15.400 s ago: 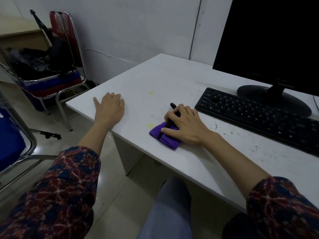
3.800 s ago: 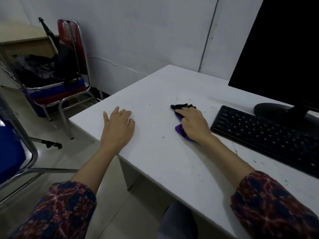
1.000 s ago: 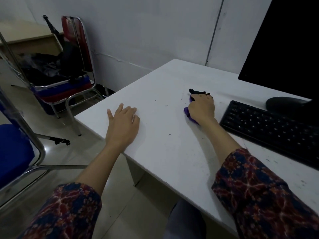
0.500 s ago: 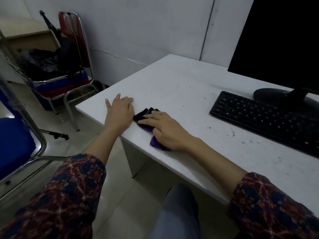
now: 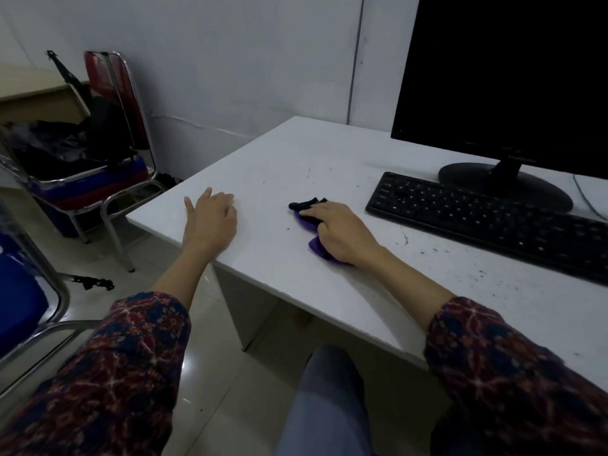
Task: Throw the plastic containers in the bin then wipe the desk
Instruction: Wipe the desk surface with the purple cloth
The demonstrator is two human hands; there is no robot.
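On desk (image 5: 329, 153) – right hand (image 5: 342, 232), fingers round purple cloth (image 5: 307, 222), now farther from flat, open left hand (image 5: 210, 215).

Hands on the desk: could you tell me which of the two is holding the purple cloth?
The right hand, beside the keyboard, presses the purple cloth; the left hand lies flat and empty.

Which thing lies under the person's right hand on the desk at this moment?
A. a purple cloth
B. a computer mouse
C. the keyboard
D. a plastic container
A: the right hand presses a purple cloth onto the white desk, and the cloth's dark end sticks out past the fingers; the keyboard lies apart, further right.
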